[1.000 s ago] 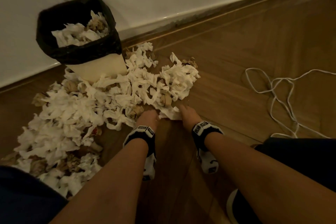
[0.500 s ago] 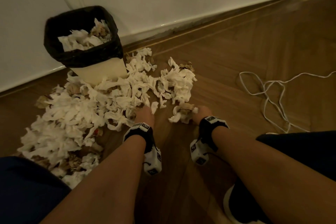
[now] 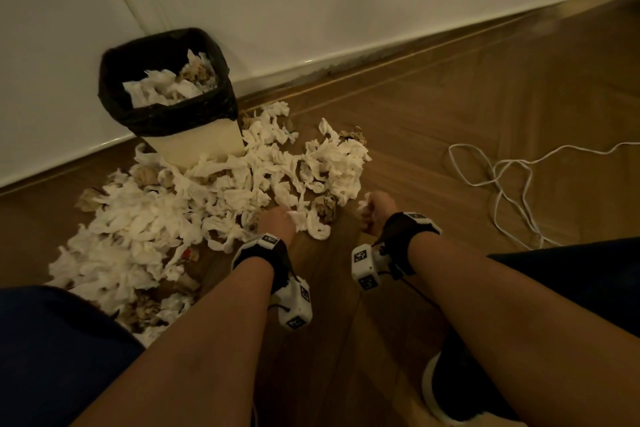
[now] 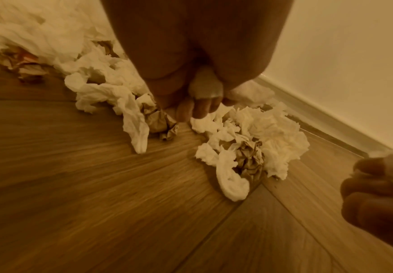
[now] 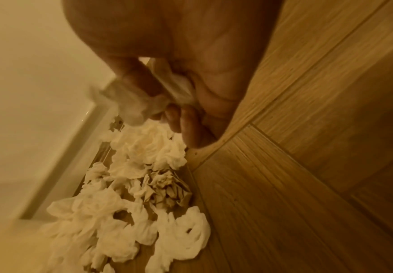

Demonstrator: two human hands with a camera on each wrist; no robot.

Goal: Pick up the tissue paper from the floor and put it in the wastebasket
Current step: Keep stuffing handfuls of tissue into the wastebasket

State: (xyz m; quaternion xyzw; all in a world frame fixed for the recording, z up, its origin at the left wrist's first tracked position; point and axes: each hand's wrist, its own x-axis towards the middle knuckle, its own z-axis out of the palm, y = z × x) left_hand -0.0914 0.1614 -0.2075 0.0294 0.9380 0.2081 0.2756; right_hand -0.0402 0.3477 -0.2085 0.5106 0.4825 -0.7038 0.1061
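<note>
Within both hands (image 3: pixel 375 215), crumpled tissue paper (image 5: pixel 130 109)

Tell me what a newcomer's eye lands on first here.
A sprawl of crumpled white tissue paper covers the wooden floor around the black-lined wastebasket standing by the wall, itself already part full. In front, the left hand and right hand each hold a wad of tissue.

1. Both forearms reach forward and down, side by side, each with a dark strap at the wrist.
2. The left hand (image 3: pixel 275 222) is low, fingers (image 4: pixel 200 109) curled round a white wad in the palm.
3. The right hand (image 3: pixel 375 213) is fisted, its fingers (image 5: pixel 186 127) clenched on crumpled white paper.
</note>
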